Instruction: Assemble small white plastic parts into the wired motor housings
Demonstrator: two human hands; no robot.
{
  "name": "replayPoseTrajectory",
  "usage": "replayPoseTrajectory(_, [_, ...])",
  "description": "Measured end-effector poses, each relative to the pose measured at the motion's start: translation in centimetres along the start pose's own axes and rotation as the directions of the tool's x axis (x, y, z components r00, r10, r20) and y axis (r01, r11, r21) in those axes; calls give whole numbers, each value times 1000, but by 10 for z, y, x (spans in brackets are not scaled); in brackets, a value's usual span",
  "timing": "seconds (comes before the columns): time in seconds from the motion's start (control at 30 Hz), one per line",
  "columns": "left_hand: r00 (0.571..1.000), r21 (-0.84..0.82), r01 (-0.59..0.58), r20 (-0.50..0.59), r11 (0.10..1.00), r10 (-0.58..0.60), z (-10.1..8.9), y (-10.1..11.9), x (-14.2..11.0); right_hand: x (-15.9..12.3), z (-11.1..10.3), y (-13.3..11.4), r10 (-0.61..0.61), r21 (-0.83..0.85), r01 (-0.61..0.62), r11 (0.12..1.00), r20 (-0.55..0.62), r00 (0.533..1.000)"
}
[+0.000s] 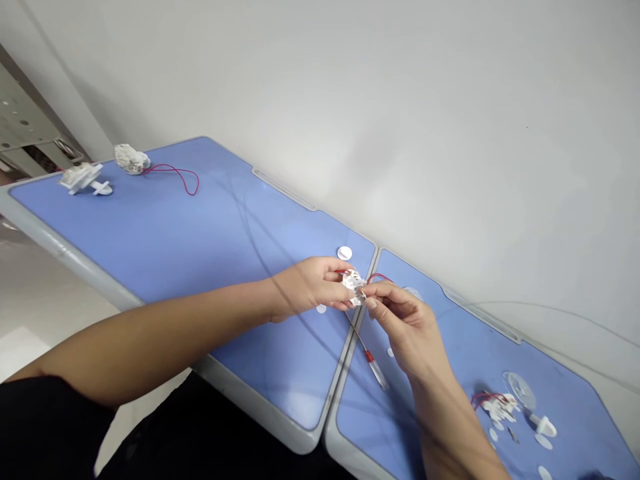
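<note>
The fingers of the left hand point(305, 288) and right hand point(407, 330) pinch a small white plastic part point(353, 283); a slack grip could drop it or tug its red wire point(379, 276) loose

Two tabletops point(200, 227) meet end to end at a seam point(349, 353). Left tabletop, far-left corner: plastic housing point(83, 178), crumpled lump point(132, 159) just right of it, wire point(173, 179) trailing rightward. Back edge by seam: disc point(344, 253). Above seam: wired part point(353, 283). Right tabletop, beside seam: small screwdriver point(369, 353). Right end: cluster of loose parts point(497, 407).
</note>
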State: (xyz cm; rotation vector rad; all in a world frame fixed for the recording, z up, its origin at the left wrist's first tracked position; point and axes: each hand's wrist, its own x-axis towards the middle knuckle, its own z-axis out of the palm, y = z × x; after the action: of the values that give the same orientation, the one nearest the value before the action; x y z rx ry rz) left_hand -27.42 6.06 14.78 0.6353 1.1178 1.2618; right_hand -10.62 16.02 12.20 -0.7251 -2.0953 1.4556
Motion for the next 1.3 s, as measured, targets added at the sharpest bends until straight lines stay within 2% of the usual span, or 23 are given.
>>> replayPoseTrajectory(0.17, [998, 4, -51, 44, 999, 51, -6, -7, 3, 1, 0, 0, 11, 11, -11, 1000, -8, 1000])
replayPoseTrajectory(0.4, [998, 12, -48, -30, 999, 48, -4, -7, 5, 1, 0, -7, 2, 2, -2, 1000, -18, 1000])
replayPoseTrajectory(0.57, [996, 52, -84, -18, 995, 85, -5, -6, 5, 1, 0, -10, -42, -59, 40, 997, -25, 999])
replayPoseTrajectory(0.83, [996, 98, -65, -56, 993, 71, -2, -4, 4, 1, 0, -10, -61, -78, 60, 995, -8, 998])
replayPoseTrajectory(1.3, [996, 65, -89, -23, 994, 91, -3, -14, 8, -2, -2, -14, -139, -133, 138, 981, 4, 990])
